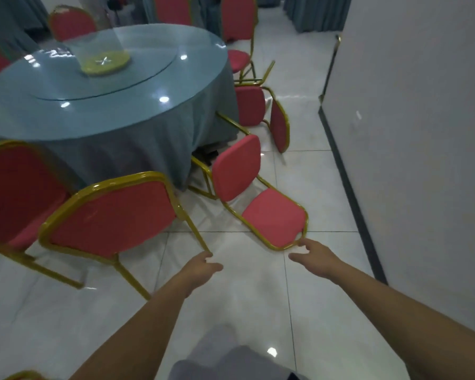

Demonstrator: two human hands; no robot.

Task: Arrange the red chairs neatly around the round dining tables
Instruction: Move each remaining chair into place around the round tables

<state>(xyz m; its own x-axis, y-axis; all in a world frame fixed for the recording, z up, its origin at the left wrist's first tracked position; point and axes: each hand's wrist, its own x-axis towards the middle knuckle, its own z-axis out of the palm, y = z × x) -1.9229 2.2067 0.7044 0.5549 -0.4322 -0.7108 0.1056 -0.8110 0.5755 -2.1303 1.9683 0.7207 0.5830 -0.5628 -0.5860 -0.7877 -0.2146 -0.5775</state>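
Two bare arms stretch out low over the white floor (231, 303). The left hand (203, 266) is loosely open and holds nothing. It is right by the foot of a gold leg of a standing chair (110, 215), and I cannot tell if it touches. The right hand (314, 255) is open too and holds nothing, with its fingertips at the gold rim of the fallen chair (273, 218) just ahead of it. That chair lies on its back, with its seat pad up in the air and its legs pointing at the table (148, 113). The job now looks like picking this chair up. A good way would be to put both hands on the gold rim, one on each side of the back pad, hold tight, and tip it up slowly so the legs come down flat. The legs are close to the blue cloth (154, 160), so it may help to pull the chair a bit toward the body first, or the feet could catch the cloth. Left of the hands the standing chair is very near, so there is little room that way. Right of the hands is open floor, then a grey wall (409, 133) with a dark strip (351, 193) at the bottom. Further ahead of the right hand a second fallen chair (251, 109) lies by the table, and past it another chair (237, 23) stands up.
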